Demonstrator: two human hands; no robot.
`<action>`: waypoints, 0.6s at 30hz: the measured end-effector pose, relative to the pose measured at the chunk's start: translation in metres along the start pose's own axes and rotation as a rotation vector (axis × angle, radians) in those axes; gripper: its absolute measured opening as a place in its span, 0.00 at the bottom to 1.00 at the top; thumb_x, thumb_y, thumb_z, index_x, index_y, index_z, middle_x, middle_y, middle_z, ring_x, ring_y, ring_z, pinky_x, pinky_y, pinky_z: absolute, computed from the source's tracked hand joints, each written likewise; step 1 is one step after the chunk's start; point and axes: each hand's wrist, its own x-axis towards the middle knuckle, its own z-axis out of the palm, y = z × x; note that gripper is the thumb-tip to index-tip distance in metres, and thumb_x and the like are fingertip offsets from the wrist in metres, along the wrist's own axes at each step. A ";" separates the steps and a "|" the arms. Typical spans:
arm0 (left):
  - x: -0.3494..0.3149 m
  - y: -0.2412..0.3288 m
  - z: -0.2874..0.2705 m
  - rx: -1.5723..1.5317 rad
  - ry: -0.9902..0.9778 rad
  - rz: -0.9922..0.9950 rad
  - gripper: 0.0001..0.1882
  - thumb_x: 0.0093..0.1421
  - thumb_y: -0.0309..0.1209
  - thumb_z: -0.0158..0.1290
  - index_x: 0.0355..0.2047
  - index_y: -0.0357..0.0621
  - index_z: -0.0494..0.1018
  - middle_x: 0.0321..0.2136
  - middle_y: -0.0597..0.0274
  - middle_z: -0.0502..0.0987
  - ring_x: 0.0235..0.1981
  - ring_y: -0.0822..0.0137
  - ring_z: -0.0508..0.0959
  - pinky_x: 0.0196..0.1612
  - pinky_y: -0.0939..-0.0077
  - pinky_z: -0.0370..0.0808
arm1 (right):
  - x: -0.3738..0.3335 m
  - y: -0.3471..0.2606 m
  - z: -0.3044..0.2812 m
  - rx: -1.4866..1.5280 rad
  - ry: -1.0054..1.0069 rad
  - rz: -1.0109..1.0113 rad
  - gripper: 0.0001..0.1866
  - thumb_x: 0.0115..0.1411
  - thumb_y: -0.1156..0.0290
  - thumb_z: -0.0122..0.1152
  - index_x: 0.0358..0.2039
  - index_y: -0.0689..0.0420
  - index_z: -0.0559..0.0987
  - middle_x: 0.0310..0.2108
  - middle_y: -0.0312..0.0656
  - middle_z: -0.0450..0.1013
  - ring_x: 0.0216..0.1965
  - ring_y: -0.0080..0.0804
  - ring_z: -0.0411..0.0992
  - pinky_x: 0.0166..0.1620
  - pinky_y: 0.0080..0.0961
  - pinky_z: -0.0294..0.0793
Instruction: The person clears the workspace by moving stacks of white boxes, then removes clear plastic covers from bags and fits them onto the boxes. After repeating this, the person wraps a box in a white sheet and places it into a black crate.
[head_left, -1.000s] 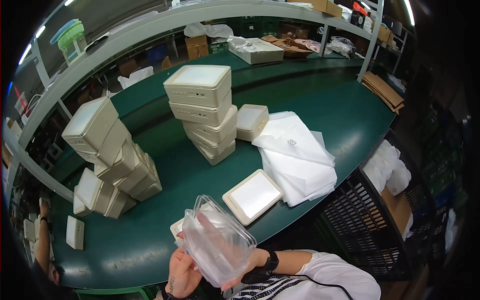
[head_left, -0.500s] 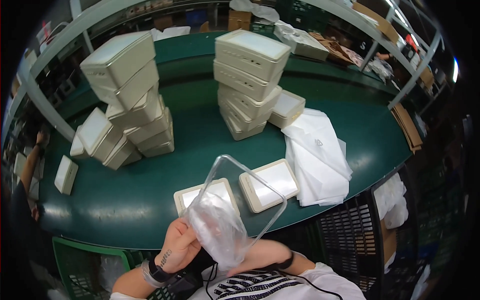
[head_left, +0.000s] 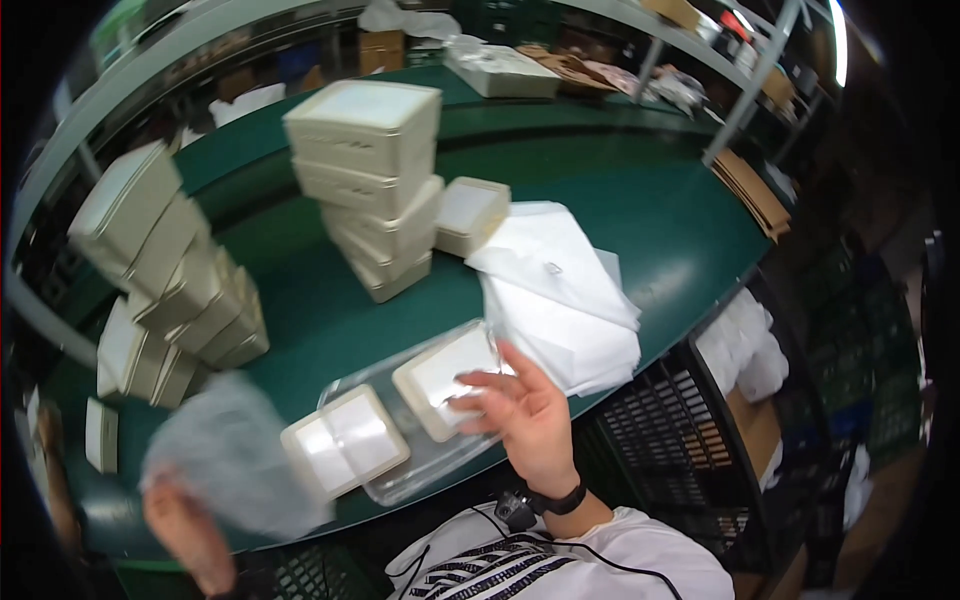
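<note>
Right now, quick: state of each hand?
Left hand: holding a clear plastic bag, motion-blurred.
Right hand: open, over a white-topped box; contact unclear.

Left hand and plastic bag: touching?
Touching. The head view, though motion-blurred, shows the left hand gripping the plastic bag near its left edge.

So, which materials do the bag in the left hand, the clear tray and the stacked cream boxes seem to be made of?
Bag: probably thin plastic film, since it is translucent; motion blur hides its finish.
Clear tray: likely stiff, glossy plastic; the green table shows through and its edges catch light.
Stacked cream boxes: perhaps satin moulded plastic, given rounded corners; painted metal is possible.
</note>
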 end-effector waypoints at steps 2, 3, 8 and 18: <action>0.024 0.010 -0.096 0.074 -0.049 -0.100 0.16 0.67 0.32 0.47 0.51 0.37 0.66 0.49 0.58 0.72 0.47 0.67 0.70 0.50 0.75 0.66 | 0.004 -0.007 -0.017 0.109 0.135 -0.021 0.32 0.65 0.75 0.52 0.67 0.54 0.53 0.56 0.55 0.65 0.49 0.45 0.74 0.45 0.34 0.81; 0.033 0.017 -0.147 0.115 -0.067 -0.147 0.20 0.67 0.34 0.48 0.54 0.34 0.65 0.52 0.53 0.70 0.54 0.61 0.70 0.58 0.68 0.65 | 0.007 -0.008 -0.025 0.160 0.193 -0.053 0.33 0.65 0.75 0.52 0.68 0.53 0.52 0.54 0.53 0.66 0.49 0.44 0.74 0.45 0.33 0.81; 0.000 0.035 -0.251 0.872 0.329 -0.209 0.22 0.66 0.33 0.49 0.57 0.34 0.63 0.55 0.53 0.68 0.57 0.60 0.67 0.60 0.68 0.62 | 0.023 0.003 -0.028 0.317 0.282 -0.082 0.33 0.66 0.73 0.51 0.68 0.50 0.50 0.50 0.49 0.68 0.50 0.41 0.73 0.45 0.32 0.81; -0.053 0.048 -0.176 1.662 0.123 0.607 0.28 0.64 0.32 0.51 0.61 0.34 0.58 0.60 0.51 0.64 0.62 0.57 0.62 0.64 0.66 0.57 | 0.016 0.013 -0.009 0.164 0.086 0.028 0.34 0.67 0.73 0.49 0.69 0.48 0.47 0.50 0.48 0.68 0.50 0.41 0.73 0.46 0.34 0.81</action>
